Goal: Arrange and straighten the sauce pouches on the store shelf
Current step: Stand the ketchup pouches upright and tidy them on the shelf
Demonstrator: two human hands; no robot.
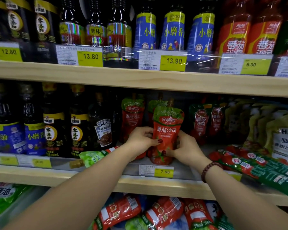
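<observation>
Middle shelf [140, 181], centre: one red ketchup pouch [167, 130] with a green top is being held upright at the front edge, its base resting on the shelf just behind the yellow price tag [164, 171] reading 7.90.

Left hand [140, 138]: being kept closed on the pouch's left edge, thumb laid across the front, fingers wrapped behind.

Right hand [185, 149]: being kept closed on the pouch's lower right edge, thumb pressed to the front near the base. A dark red bead bracelet [209, 170] is being worn on this wrist.

Behind and left of the held pouch: a second upright pouch [132, 117] of the same kind is being displayed, and another is being partly hidden directly behind the held one.

To the right, well apart: two more standing pouches [206, 122] are being displayed against the back of the shelf.

Front left of the shelf: a fallen pouch [93, 157] is lying flat, its cap pointing left toward the shelf edge, partly covered by the left forearm.

Front right: long green and red packets [256, 166] are lying on their sides.

Left section: dark sauce bottles [53, 127] are being displayed upright.
</observation>
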